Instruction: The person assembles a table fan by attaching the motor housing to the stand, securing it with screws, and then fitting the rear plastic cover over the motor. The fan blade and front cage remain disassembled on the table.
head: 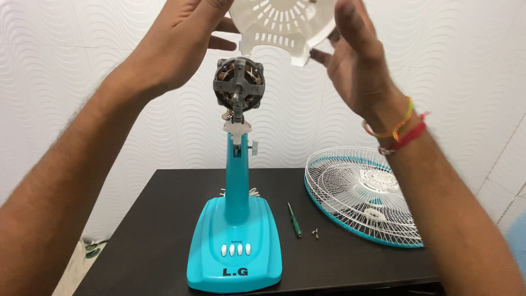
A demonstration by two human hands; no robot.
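A turquoise table-fan stand point(235, 241) sits on a dark table point(164, 230), its bare grey motor point(239, 83) exposed on top with the shaft facing me. Above the motor, both hands hold a white slotted plastic motor cover point(282, 24). My left hand point(183, 41) grips its left edge. My right hand point(356, 60) holds its right edge, fingers spread; coloured threads ring that wrist. The cover hangs clear of the motor, tilted.
A white wire fan guard with a turquoise rim point(364, 194) lies flat on the table's right side. A green-handled screwdriver point(295, 219) and small screws point(315, 233) lie between the guard and the stand. A textured white wall stands behind.
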